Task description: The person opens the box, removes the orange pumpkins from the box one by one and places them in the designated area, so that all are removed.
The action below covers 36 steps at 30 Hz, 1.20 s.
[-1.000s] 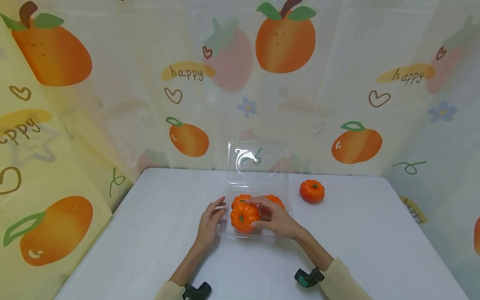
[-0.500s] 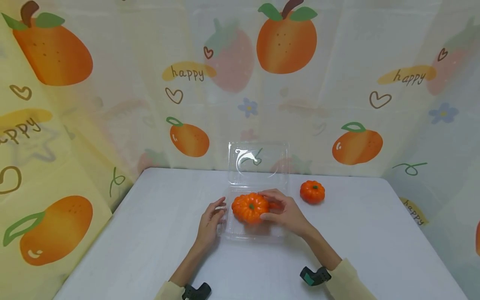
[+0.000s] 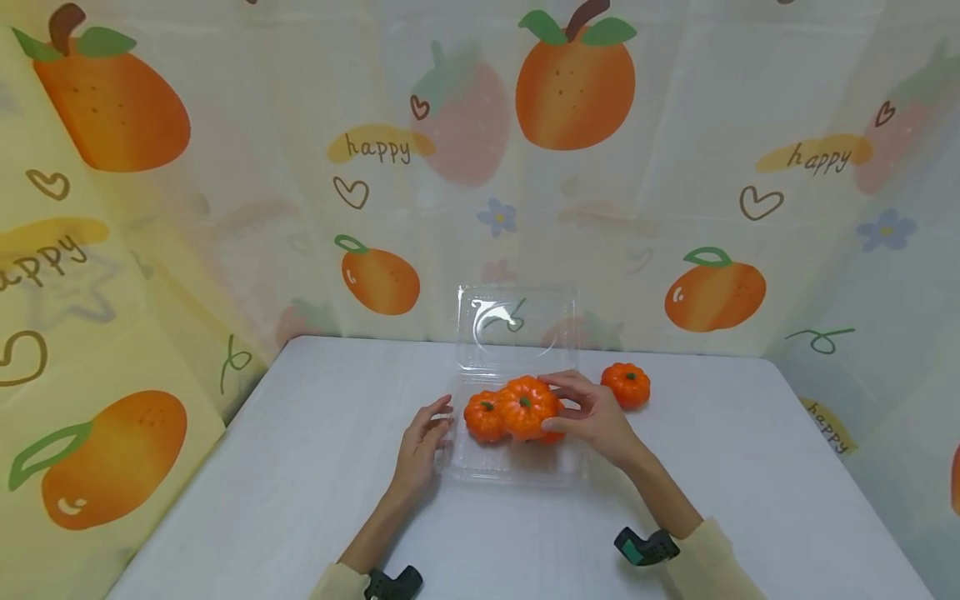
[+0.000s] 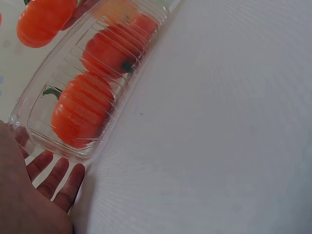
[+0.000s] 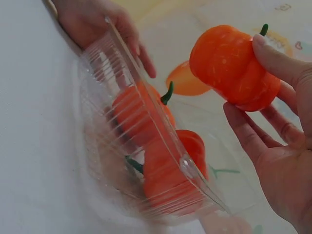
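Note:
My right hand (image 3: 596, 418) grips a small orange pumpkin (image 3: 528, 408) between thumb and fingers. In the right wrist view this pumpkin (image 5: 234, 68) is held up, above the rim of a clear plastic clamshell box (image 3: 491, 468). Two more pumpkins lie inside: one (image 3: 485, 418) on the left with its green stem showing, the other (image 5: 175, 170) largely hidden in the head view behind the held one. My left hand (image 3: 423, 450) rests at the box's left side, its fingers (image 4: 61, 178) extended and right at the plastic wall.
The box's clear lid (image 3: 517, 333) stands raised at the back. A further pumpkin (image 3: 626, 386) sits on the white table (image 3: 300, 467) to the right of the box, beyond my right hand. A fruit-print curtain (image 3: 600, 200) hangs behind the table.
My right hand has carried its pumpkin to the right and slightly back, from over the left pumpkin to over the right one. My left hand stays at the box.

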### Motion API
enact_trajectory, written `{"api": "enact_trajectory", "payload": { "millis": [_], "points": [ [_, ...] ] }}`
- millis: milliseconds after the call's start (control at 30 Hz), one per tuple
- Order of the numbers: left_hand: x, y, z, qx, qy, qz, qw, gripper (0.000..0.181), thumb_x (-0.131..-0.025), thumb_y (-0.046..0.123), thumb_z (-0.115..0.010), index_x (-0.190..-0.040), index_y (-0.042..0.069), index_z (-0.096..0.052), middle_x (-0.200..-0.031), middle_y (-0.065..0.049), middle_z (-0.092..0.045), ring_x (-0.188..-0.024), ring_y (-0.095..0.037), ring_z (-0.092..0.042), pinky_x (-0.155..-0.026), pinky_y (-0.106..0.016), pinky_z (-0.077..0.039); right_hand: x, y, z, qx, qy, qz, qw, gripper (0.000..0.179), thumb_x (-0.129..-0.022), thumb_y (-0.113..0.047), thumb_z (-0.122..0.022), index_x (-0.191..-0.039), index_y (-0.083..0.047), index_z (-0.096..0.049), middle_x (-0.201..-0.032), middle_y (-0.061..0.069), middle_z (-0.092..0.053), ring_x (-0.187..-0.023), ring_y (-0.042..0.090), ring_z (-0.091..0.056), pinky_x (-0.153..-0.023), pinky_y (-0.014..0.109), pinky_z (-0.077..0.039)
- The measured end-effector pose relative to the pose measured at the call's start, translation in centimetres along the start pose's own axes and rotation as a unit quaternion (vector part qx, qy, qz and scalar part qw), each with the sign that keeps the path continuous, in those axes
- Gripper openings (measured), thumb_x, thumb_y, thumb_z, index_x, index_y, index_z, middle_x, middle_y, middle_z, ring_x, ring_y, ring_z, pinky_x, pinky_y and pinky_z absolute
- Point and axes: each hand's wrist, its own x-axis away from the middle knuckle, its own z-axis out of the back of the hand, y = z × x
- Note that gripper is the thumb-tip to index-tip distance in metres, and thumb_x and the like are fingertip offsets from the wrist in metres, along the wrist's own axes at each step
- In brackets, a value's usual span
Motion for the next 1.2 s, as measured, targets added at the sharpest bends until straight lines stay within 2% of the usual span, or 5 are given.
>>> {"api": "enact_trajectory", "payload": {
  "millis": [367,500,667,933,1200],
  "points": [
    [0.0,0.0,-0.1,0.0,0.003,0.0,1.0,0.039,-0.097,0.014,-0.041,-0.136,0.015,-0.045,-0.124,-0.01,-0.052,-0.107,-0.028,-0.055,-0.081,-0.034,-0.053,0.1,-0.3,2.0,-0.006,0.024,0.014,0.9996,0.051,-0.079,-0.005,-0.07,-0.127,-0.003,-0.053,-0.124,0.012,-0.05,-0.109,0.025,-0.054,-0.084,0.029,-0.052],
    [0.1,0.1,-0.1,-0.005,0.001,-0.001,1.0,0.039,-0.097,0.014,-0.041,-0.136,0.016,-0.045,-0.124,-0.008,-0.052,-0.107,-0.026,-0.055,-0.082,-0.035,-0.052,0.1,0.5,3.3,-0.014,0.046,0.026,0.9985,0.053,-0.077,-0.001,-0.07,-0.127,-0.005,-0.054,-0.124,0.012,-0.05,-0.108,0.024,-0.056,-0.081,0.031,-0.053],
    [0.1,0.2,0.0,-0.011,0.003,-0.002,0.9999,0.039,-0.097,0.013,-0.041,-0.135,0.016,-0.046,-0.123,-0.008,-0.053,-0.107,-0.025,-0.055,-0.082,-0.037,-0.052,0.3,0.9,4.6,0.005,0.076,0.033,0.9965,0.053,-0.077,-0.004,-0.072,-0.127,-0.008,-0.055,-0.126,0.009,-0.051,-0.107,0.02,-0.057,-0.083,0.027,-0.051],
    [0.1,0.1,-0.1,-0.024,0.007,0.003,0.9997,0.039,-0.097,0.013,-0.041,-0.135,0.017,-0.046,-0.122,-0.006,-0.053,-0.106,-0.023,-0.055,-0.082,-0.035,-0.052,0.8,0.5,6.4,-0.006,0.114,0.026,0.9931,0.053,-0.076,-0.004,-0.072,-0.126,-0.004,-0.054,-0.123,0.008,-0.049,-0.107,0.021,-0.057,-0.079,0.029,-0.053],
    [0.0,0.0,0.0,-0.018,0.006,-0.009,0.9998,0.039,-0.097,0.013,-0.041,-0.135,0.015,-0.046,-0.122,-0.011,-0.054,-0.105,-0.028,-0.056,-0.082,-0.037,-0.053,1.1,0.3,8.1,-0.029,0.138,0.059,0.9882,0.051,-0.077,0.004,-0.069,-0.125,0.003,-0.052,-0.121,0.01,-0.05,-0.105,0.019,-0.057,-0.085,0.025,-0.05]
  ]
}}
